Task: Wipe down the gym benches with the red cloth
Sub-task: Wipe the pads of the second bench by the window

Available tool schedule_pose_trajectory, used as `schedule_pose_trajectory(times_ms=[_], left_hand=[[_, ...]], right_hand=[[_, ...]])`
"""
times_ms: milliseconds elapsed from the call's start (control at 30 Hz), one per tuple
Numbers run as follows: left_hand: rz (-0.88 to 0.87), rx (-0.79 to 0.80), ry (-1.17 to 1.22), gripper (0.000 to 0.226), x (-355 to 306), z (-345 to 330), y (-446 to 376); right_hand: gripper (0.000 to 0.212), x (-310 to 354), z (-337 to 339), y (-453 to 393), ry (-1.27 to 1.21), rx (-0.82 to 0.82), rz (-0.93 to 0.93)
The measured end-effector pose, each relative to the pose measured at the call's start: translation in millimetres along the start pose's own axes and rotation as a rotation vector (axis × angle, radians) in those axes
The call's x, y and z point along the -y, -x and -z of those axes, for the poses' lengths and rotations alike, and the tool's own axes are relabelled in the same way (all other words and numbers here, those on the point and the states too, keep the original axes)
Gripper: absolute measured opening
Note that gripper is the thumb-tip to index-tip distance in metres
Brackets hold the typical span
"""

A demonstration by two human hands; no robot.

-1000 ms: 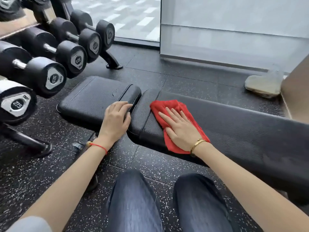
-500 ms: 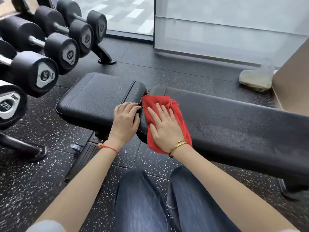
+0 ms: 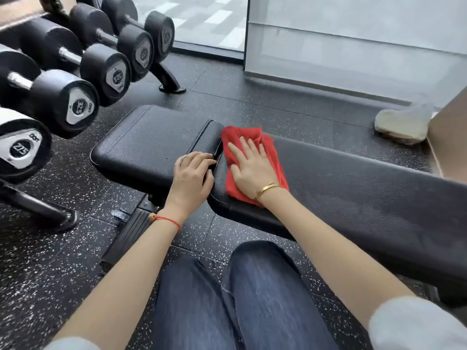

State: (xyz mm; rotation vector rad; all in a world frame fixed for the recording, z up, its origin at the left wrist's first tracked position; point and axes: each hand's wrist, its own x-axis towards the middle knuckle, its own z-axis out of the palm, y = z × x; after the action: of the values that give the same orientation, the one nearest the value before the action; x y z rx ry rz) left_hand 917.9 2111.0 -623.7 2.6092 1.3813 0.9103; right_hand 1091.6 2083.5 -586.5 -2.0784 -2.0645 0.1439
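Observation:
A black gym bench lies across the view in two pads: a short seat pad (image 3: 151, 145) on the left and a long back pad (image 3: 353, 183) on the right. The red cloth (image 3: 274, 157) is spread on the left end of the long pad, at the gap between the pads. My right hand (image 3: 249, 169) presses flat on the cloth with straight fingers. My left hand (image 3: 192, 176) rests on the right edge of the seat pad, its fingertips curled into the gap.
A rack of black dumbbells (image 3: 83, 72) stands at the left, its foot (image 3: 40, 208) on the speckled rubber floor. A pale bag (image 3: 401, 125) lies at the far right beside a brown panel (image 3: 452, 140). My knees (image 3: 240, 299) are below the bench.
My right hand has slid the red cloth leftward along the long pad to its end by the gap. My left hand has stayed on the seat pad's edge.

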Motion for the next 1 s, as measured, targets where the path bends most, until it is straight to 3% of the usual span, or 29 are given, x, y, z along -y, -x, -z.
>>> schedule_pose_trajectory(times_ms=[167,400,467,567,767,1000], left_hand=[[0.003,0.005,0.001,0.025,2,-1,-1],[0.024,-0.003,0.017,0.024,1,1,0],[0.026,0.006,0.018,0.024,0,1,-1],[0.030,0.015,0.014,0.025,0,0,-1],[0.026,0.021,0.000,0.029,0,-1,-1],[0.093,0.064,0.007,0.029,-15,1,3]], right_hand=[[0.058,-5,-4,70,-0.010,-0.006,0.200],[0.056,-25,3,-13,-0.028,0.019,-0.086],[0.056,-18,3,-35,-0.008,0.041,-0.092],[0.055,-8,2,-29,0.000,0.053,-0.019],[0.057,-16,0,61,-0.048,-0.005,0.248],[0.055,-79,22,16,-0.021,0.026,-0.126]])
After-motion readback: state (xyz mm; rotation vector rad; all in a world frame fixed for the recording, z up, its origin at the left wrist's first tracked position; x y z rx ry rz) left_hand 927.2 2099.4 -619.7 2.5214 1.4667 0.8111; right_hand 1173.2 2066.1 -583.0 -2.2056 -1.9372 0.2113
